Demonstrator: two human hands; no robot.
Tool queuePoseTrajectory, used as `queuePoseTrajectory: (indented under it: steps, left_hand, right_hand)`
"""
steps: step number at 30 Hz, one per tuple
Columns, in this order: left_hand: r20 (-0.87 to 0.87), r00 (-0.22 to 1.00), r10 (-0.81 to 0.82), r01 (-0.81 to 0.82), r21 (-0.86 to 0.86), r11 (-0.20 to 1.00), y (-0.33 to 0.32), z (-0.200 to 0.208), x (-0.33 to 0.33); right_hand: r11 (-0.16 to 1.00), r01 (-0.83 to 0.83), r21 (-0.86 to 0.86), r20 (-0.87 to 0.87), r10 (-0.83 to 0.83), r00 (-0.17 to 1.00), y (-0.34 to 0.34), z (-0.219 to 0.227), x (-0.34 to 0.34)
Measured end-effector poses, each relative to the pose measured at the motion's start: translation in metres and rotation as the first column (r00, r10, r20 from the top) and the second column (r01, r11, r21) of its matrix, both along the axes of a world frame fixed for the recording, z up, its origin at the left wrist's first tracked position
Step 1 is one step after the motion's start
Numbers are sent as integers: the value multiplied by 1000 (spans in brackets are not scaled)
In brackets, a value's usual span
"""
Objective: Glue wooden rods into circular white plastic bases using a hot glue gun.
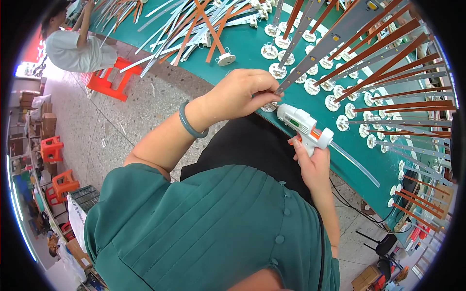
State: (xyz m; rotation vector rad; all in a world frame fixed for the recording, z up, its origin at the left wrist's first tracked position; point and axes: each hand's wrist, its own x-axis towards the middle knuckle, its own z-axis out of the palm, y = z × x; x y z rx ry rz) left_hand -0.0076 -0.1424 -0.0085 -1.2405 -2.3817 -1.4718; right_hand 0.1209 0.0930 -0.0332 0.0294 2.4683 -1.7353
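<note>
My left hand [238,94] is closed, its fingertips pinching the lower end of a long grey LED strip [335,40] that rises toward the upper right. Just below those fingers, a round white base [268,107] partly shows at the table's near edge. My right hand [313,165] is wrapped round the handle of a white hot glue gun [300,121]. A clear glue stick [357,165] sticks out of the gun's back end. The gun's nozzle points at the base, close to my left fingertips; whether it touches is hidden.
Several strips on round white bases [332,103] stand on the green table [349,155] to the right. Loose strips [179,34] lie piled at the far left, by a lying base [226,59]. A person [73,48] sits on a red stool [109,85]. A black cable [361,218] hangs below the table.
</note>
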Motion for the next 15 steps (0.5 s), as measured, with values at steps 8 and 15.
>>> queuePoseTrajectory:
  steps: [8,15]
  left_hand:
    - [14,1000,1,-1,7,1000,1,1,0]
    - [-18,999,48,-50,-104,993,4,12,7]
  right_hand:
    - [997,64,-34,21,-63,998,-4,5,1]
    - [975,92,-201,118,-69,991,7,6,2]
